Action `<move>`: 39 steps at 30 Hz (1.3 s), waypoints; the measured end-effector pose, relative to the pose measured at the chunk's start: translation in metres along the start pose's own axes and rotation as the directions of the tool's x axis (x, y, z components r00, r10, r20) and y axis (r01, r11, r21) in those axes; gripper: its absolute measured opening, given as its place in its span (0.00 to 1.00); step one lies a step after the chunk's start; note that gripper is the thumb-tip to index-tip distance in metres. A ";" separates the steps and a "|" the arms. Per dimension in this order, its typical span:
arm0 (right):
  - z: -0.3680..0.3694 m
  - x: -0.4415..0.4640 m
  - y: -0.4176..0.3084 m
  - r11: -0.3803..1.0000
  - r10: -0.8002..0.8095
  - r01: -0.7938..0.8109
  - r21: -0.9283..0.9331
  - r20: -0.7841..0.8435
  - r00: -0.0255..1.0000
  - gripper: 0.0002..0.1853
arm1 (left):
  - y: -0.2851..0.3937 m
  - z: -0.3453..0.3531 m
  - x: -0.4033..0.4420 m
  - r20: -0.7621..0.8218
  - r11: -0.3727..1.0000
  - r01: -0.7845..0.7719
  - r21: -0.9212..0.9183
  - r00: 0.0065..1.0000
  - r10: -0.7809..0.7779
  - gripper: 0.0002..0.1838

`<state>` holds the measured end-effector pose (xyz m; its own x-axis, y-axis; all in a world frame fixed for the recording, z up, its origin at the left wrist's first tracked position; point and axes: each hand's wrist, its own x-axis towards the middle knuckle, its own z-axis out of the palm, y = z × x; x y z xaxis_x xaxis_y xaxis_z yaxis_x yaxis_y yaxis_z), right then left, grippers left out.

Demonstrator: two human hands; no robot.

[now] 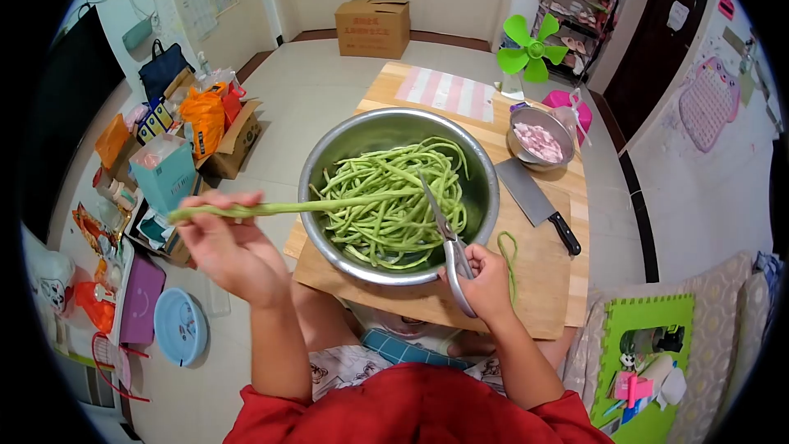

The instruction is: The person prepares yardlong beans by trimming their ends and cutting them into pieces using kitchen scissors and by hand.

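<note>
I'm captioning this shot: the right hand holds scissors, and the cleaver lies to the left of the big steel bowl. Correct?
Not quite: the head view shows the cleaver to the right of the big steel bowl. The right hand does hold scissors.

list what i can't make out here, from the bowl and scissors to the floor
All in the head view:
- Bottom of the steel bowl: mostly hidden by the long green beans.
- Part of the scissors' handles: covered by the right hand.
- Middle of the cutting board: under the bowl.
- Red shirt: cut off by the bottom edge.
- Small items in the blue basin: too small to identify.
</note>
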<state>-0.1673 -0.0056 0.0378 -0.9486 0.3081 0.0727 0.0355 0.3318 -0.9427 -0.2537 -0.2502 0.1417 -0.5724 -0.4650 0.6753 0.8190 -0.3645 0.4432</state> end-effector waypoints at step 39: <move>-0.019 0.010 -0.022 0.882 0.326 -0.315 0.350 0.027 0.945 0.15 | -0.099 0.054 -0.090 0.565 0.514 -0.235 0.825 0.351 -0.747 0.10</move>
<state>-0.1714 0.0068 0.0659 -0.8933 0.3749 -0.2479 0.2199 -0.1166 -0.9685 -0.2812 -0.1285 0.0688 -0.7897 0.5651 0.2388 0.5885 0.5876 0.5553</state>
